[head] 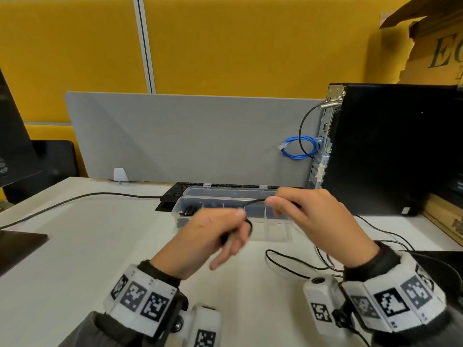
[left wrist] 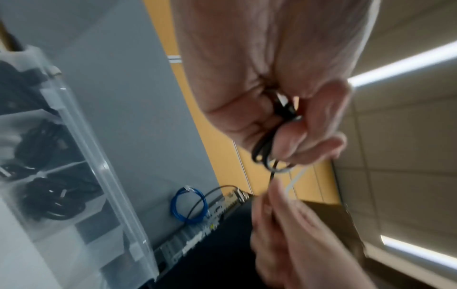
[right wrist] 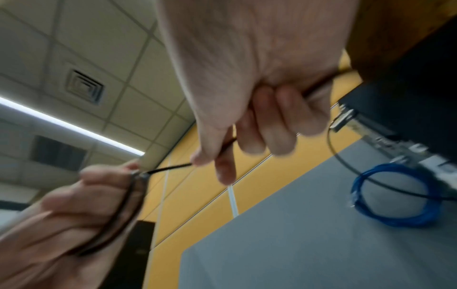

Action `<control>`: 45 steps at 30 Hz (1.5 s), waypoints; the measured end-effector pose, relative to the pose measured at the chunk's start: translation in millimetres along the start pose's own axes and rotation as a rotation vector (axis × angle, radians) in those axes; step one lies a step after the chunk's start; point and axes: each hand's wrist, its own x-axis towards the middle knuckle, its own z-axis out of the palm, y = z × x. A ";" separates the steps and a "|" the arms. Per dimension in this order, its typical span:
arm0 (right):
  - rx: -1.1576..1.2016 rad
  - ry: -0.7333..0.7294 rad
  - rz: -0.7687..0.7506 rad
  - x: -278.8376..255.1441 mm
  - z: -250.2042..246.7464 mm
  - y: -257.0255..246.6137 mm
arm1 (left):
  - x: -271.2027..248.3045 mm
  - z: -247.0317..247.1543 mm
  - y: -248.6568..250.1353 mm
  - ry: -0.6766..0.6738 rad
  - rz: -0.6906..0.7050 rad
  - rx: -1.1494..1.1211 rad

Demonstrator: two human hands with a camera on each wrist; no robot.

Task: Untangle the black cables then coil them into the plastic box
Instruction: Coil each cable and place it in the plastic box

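Both hands are raised above the white desk, just in front of the clear plastic box [head: 280, 232]. My left hand [head: 225, 234] grips a small coil of thin black cable [left wrist: 265, 148] between thumb and curled fingers. A short taut stretch of that cable [right wrist: 170, 168] runs to my right hand [head: 288, 204], which pinches it between thumb and forefinger. The cable's loose tail [head: 288, 262] lies looped on the desk under my right wrist. The box's left compartments hold coiled black cables [left wrist: 54, 201].
A black keyboard [head: 175, 192] lies behind the box, against a grey divider [head: 188, 136]. A black computer tower [head: 390, 149] stands at the right with a blue network cable [head: 298, 147] beside it. Another black cable [head: 75, 200] crosses the desk's left side. A dark monitor base [head: 17, 244] is at left.
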 end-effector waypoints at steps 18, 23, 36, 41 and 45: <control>-0.346 -0.190 0.607 -9.4 -30.7 102.5 | 0.6 -68.3 -5.7 0.793 0.234 -0.564; -0.068 -0.332 0.278 3.3 -11.8 21.0 | 6.1 -22.3 -10.7 0.350 0.019 -0.326; 0.150 -0.034 -0.044 -0.1 34.6 -26.3 | 2.8 -1.3 9.9 0.281 0.080 -0.800; 0.001 -0.311 -0.133 -11.6 52.5 -29.9 | 7.9 -10.2 -4.6 0.400 0.140 -0.403; 0.060 -0.262 -0.154 -3.6 32.5 -27.0 | 0.9 -14.9 -16.4 0.154 -0.012 0.287</control>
